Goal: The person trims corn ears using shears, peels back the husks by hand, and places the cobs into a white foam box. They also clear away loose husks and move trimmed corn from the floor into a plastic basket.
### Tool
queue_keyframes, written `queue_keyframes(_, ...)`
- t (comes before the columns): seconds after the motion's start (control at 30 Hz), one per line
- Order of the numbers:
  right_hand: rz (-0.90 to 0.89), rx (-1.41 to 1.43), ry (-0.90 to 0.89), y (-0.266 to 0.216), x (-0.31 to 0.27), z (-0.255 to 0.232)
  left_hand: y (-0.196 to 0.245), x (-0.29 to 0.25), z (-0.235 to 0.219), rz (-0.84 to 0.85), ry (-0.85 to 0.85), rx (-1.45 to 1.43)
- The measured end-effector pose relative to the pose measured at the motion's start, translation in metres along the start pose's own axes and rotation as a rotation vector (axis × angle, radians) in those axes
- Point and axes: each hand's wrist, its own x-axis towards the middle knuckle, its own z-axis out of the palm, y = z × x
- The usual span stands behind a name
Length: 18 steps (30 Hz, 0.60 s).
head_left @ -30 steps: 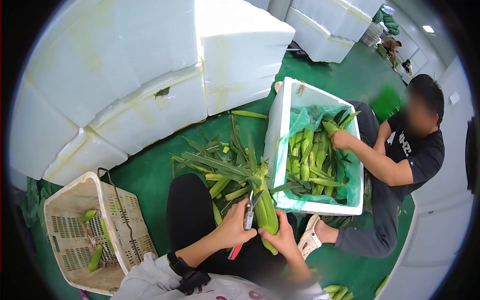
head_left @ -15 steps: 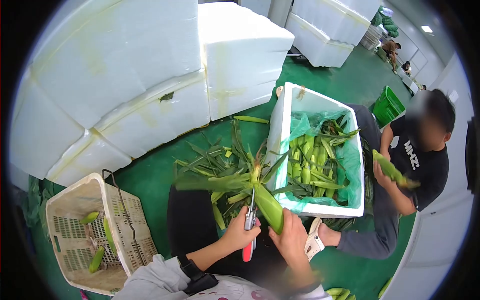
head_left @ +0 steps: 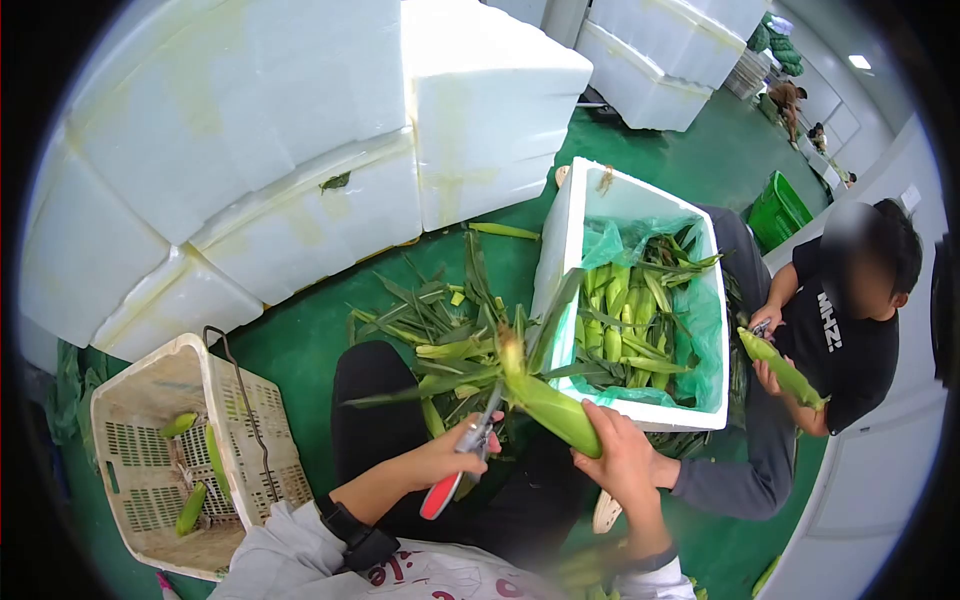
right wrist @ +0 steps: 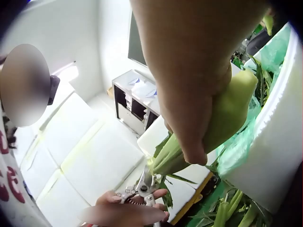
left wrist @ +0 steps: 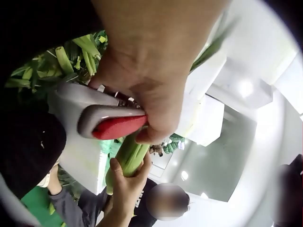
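My left hand [head_left: 440,462] grips a pair of pruning shears [head_left: 478,436] with red and grey handles. In my right hand [head_left: 625,450] is an ear of corn [head_left: 556,410] in its green husk, held near its tip and tilted down to the right. The shears' blades [right wrist: 147,176] are right at the ear's stalk end, where long leaves [head_left: 440,385] spread out. From the left wrist, the shears' red handle [left wrist: 120,127] shows beneath my hand, with the ear beyond it.
A white foam box [head_left: 650,412] lined with green plastic holds several ears. Another person [head_left: 850,310] sits beside it with shears and an ear. Husk trimmings [head_left: 420,310] litter the green floor. A crate [head_left: 150,375] with a few ears stands left; foam boxes [head_left: 490,130] are stacked behind.
The ear has swung from nearly upright to a slant, and my right hand has moved right and up with it. The other person has drawn an ear from the box toward their body.
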Motion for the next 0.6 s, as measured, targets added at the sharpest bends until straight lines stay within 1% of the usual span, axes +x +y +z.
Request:
queue_keyframes(0.1,0.127,0.392,-0.039,0.012,-0.007,-0.005,0.006,-0.004,-0.003,-0.042,-0.088,-0.014)
queue_keyframes(0.13,0.099,0.486,-0.065,0.015,-0.006,-0.008,0.016,-0.006,0.002,-0.041,-0.103,0.246)
queue_keyframes(0.23,0.225,0.776,-0.275,0.031,-0.024,0.0,0.02,-0.006,0.01,0.054,-0.16,0.541)
queue_keyframes(0.27,0.285,1.019,-0.264,0.032,-0.031,0.009,0.019,-0.004,0.01,0.103,-0.166,0.563)
queue_keyframes(0.37,0.573,1.852,-0.398,0.027,-0.037,0.009,0.018,0.0,0.007,0.033,-0.176,0.414)
queue_keyframes(0.4,0.508,1.895,-0.375,0.025,-0.038,0.012,0.016,0.001,0.005,0.054,-0.16,0.41)
queue_keyframes(0.5,0.583,1.569,-0.215,0.021,-0.045,0.015,0.019,-0.005,0.001,0.011,-0.148,0.478)
queue_keyframes(0.53,0.482,1.357,-0.166,0.023,-0.045,0.016,0.028,-0.01,0.004,-0.01,-0.188,0.542)
queue_keyframes(0.6,0.289,0.93,-0.08,0.026,-0.045,0.019,0.043,-0.02,0.012,0.051,-0.275,0.777)
